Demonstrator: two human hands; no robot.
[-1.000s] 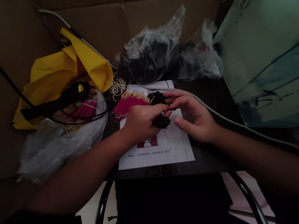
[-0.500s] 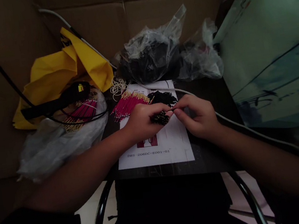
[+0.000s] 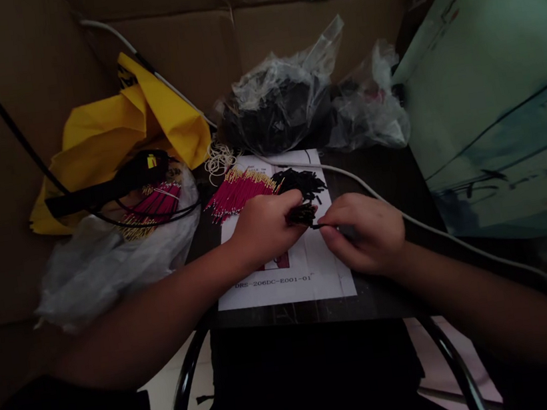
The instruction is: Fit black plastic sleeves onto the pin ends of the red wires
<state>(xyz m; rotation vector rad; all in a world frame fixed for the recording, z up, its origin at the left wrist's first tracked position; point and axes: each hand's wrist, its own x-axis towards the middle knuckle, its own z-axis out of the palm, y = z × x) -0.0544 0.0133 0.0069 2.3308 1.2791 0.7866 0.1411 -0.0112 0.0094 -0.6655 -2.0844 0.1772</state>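
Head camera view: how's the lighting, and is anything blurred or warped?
In the head view, the light is dim and underexposed: the left hand and right hand fall into shadow, while the white printed sheet is the brightest area, without harsh glare. The head view's edges darken and bend with wide-lens distortion, and the black bundle between the hands loses detail.

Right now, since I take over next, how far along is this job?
Done, seemingly: magenta-and-gold pins on the printed sheet, with black pieces beside them. In hand: the left hand grips a black bunch, the right hand pinches from it. Left, perhaps: the black-filled plastic bag.
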